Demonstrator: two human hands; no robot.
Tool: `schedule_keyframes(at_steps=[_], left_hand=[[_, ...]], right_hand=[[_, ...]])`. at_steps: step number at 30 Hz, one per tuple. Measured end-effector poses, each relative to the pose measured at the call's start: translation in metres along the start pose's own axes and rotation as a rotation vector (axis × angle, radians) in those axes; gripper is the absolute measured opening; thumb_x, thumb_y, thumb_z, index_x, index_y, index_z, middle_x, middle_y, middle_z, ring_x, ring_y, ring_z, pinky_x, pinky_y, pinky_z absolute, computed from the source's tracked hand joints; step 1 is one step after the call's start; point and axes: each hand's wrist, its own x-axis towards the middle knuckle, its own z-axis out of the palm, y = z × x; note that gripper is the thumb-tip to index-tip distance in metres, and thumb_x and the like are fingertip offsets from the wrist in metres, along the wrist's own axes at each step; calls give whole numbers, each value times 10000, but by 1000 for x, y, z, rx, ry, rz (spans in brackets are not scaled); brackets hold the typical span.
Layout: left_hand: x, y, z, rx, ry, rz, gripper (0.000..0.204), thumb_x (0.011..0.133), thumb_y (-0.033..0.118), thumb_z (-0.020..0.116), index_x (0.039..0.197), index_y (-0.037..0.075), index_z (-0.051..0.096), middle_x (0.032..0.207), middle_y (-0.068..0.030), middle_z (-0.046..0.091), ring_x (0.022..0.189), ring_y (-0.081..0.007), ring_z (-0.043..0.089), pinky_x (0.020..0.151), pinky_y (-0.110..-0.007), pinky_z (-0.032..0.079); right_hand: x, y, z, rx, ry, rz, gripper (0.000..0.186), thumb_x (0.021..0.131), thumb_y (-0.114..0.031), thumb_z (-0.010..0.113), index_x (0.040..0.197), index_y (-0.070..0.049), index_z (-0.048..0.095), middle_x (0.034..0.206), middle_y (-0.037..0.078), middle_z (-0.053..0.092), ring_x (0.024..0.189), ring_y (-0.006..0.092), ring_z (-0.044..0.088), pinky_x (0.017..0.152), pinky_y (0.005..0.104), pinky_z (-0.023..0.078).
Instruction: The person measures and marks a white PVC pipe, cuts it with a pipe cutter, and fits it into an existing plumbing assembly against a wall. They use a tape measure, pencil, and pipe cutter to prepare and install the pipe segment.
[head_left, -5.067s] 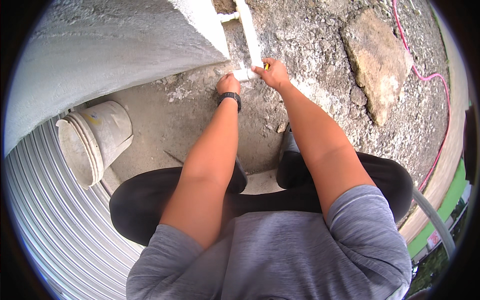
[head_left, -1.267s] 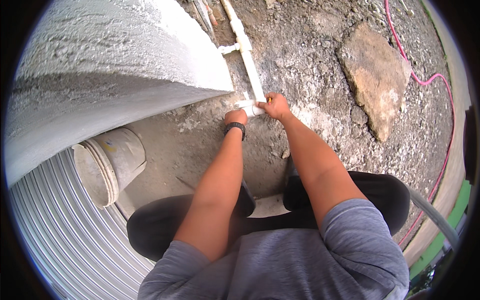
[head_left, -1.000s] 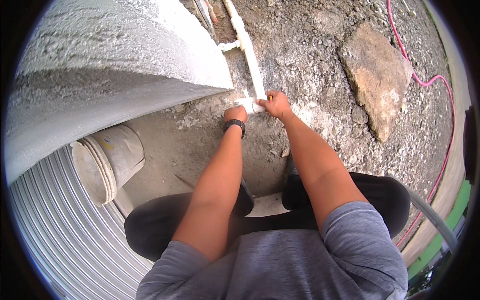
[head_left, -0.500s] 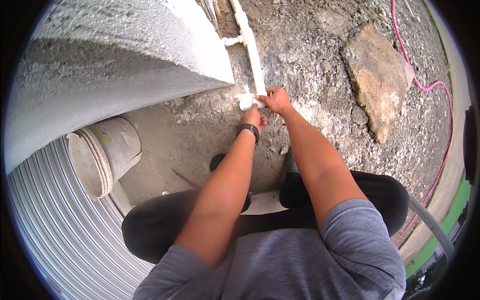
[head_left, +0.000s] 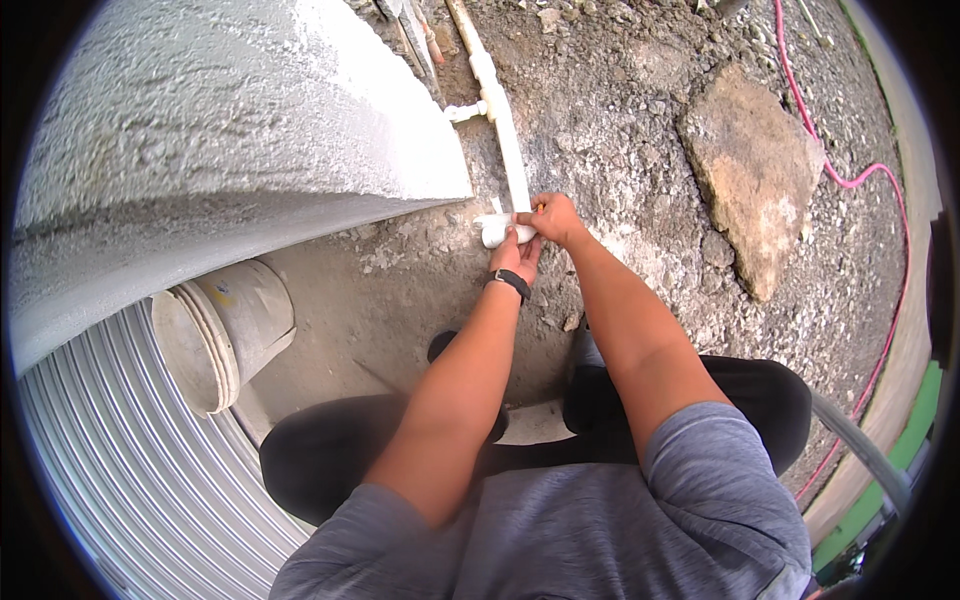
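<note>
A white plastic pipe [head_left: 511, 150] runs along the ground from the top, with a white pipe fitting [head_left: 494, 235] at its near end. My left hand [head_left: 514, 258], a dark watch at its wrist, is closed on the fitting from below, thumb pressed on it. From the right, my right hand [head_left: 556, 219] closes around the same joint, fingertips against the white plastic. A small orange bit shows between its fingers, too small to name. Farther up, a white tee [head_left: 487, 107] branches toward the wall.
A rough white wall [head_left: 300, 120] fills the upper left. Below it a dirty white bucket [head_left: 240, 320] lies tipped beside corrugated metal sheeting [head_left: 110, 430]. On the right are a large flat stone [head_left: 750, 175] and a pink hose [head_left: 890, 300] over rubble.
The view has shifted slightly, so the pipe and wall sit lower. My left hand's fingers have come up closer around the fitting; the right hand stays at the joint.
</note>
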Motion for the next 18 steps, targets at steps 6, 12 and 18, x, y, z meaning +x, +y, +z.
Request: schedule_keyframes(at_steps=[6,12,18], left_hand=[[3,-2,-5,-26,6,10,376,1067,297,536,1338,36,522,1261,-124,603,1170,-252,607,1031,-371,558],[-1,-2,-4,15,-9,19,411,1073,303,517,1349,-1,498,1249,-149,604,1154,-262,623,1004,-339,585],[1,1,-9,12,-40,6,390,1072,277,526,1363,20,491,1313,-132,574,1211,-243,593,1018,-330,568]], right_hand=[[35,-39,-7,-21,451,-120,536,1011,-443,447,906,18,701,867,275,707,912,469,673,866,540,518],[81,-66,-9,-166,612,-457,327,928,-220,581,1152,-12,698,954,263,706,975,464,647,901,506,520],[95,-87,-17,6,387,-188,371,878,-265,696,1190,-69,724,1028,244,728,981,431,691,899,483,539]])
